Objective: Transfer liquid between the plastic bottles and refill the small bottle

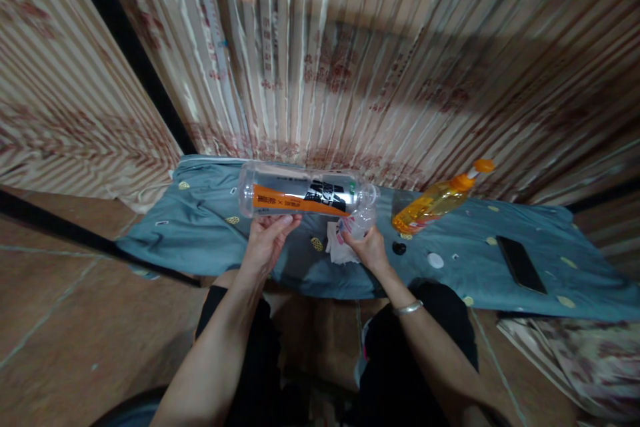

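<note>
My left hand [266, 240] is closed on the underside of a large clear plastic bottle [285, 180] with an orange and black label. The bottle is held on its side, its neck pointing right. My right hand [371, 250] grips a smaller clear plastic bottle [364, 219], whose top meets the large bottle's mouth. Whether the two mouths touch or only overlap, I cannot tell. White paper or film with pink print [339, 250] shows beside my right fingers. To the right, a dish soap bottle [433, 203] with yellow liquid and an orange top stands on the cloth.
A blue-green patterned cloth [295, 273] covers the narrow surface before me. On it lie a black cap [399, 248], a white round cap [435, 260] and a dark phone [521, 264]. A striped curtain [320, 80] hangs behind, with a black post [135, 53] at left.
</note>
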A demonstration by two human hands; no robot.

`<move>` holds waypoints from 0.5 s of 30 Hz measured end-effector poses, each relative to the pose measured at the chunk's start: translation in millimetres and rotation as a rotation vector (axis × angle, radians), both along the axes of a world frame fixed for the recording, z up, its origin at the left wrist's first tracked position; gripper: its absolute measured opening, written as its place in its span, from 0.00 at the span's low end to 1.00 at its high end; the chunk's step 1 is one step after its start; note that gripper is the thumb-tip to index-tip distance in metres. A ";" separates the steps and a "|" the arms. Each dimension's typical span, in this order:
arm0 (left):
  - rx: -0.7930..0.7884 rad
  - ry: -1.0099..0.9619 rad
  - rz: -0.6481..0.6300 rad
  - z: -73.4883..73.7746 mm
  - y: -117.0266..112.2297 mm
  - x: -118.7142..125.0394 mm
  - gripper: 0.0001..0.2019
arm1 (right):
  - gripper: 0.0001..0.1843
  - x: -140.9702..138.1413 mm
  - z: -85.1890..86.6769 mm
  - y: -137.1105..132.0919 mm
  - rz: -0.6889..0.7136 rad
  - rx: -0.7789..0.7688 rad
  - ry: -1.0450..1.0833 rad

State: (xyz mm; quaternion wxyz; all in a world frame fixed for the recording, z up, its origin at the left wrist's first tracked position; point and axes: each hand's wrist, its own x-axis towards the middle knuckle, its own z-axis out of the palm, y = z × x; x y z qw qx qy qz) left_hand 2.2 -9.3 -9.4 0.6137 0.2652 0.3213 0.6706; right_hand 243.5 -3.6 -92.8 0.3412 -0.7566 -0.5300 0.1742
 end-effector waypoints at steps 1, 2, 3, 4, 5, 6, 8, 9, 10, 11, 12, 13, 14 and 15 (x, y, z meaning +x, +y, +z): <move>-0.003 0.005 0.002 0.0 0.0 0.0 0.21 | 0.34 0.3 -0.3 0.1 0.000 -0.002 -0.005; -0.007 0.007 0.004 0.0 0.1 -0.1 0.21 | 0.35 0.5 -0.4 0.2 -0.001 -0.004 -0.008; -0.010 0.007 0.003 0.0 0.1 -0.2 0.21 | 0.35 0.8 -0.4 0.1 0.001 -0.007 -0.010; -0.009 0.005 -0.001 0.0 0.1 -0.2 0.21 | 0.35 1.1 -0.3 0.1 0.005 -0.008 -0.011; -0.005 0.000 -0.006 0.1 0.1 -0.2 0.21 | 0.35 1.3 -0.1 0.0 0.011 -0.009 -0.012; -0.001 -0.006 -0.009 0.2 0.1 -0.1 0.21 | 0.35 1.3 0.2 -0.1 0.016 -0.010 -0.012; 0.005 -0.019 -0.012 0.7 -0.1 0.1 0.21 | 0.35 1.1 1.0 -0.4 0.018 -0.011 -0.016; 0.005 -0.022 -0.009 0.9 -0.3 0.3 0.21 | 0.35 0.9 1.5 -0.5 0.015 -0.011 -0.021; 0.003 -0.021 -0.007 1.3 -0.4 0.5 0.21 | 0.35 0.6 1.9 -0.5 0.010 -0.012 -0.027; 0.000 -0.016 -0.005 1.6 -0.5 0.7 0.21 | 0.34 0.3 2.3 -0.6 0.005 -0.014 -0.035; -0.002 -0.008 -0.003 1.8 -0.6 0.8 0.21 | 0.34 0.2 2.6 -0.5 0.001 -0.016 -0.041; -0.003 -0.001 -0.001 1.9 -0.6 0.9 0.21 | 0.33 0.1 2.8 -0.5 0.000 -0.018 -0.045; -0.004 0.004 0.001 1.9 -0.6 0.9 0.22 | 0.33 0.1 2.9 -0.4 0.001 -0.017 -0.046; -0.003 0.005 0.003 1.7 -0.6 0.9 0.22 | 0.33 0.3 2.9 -0.3 0.004 -0.014 -0.044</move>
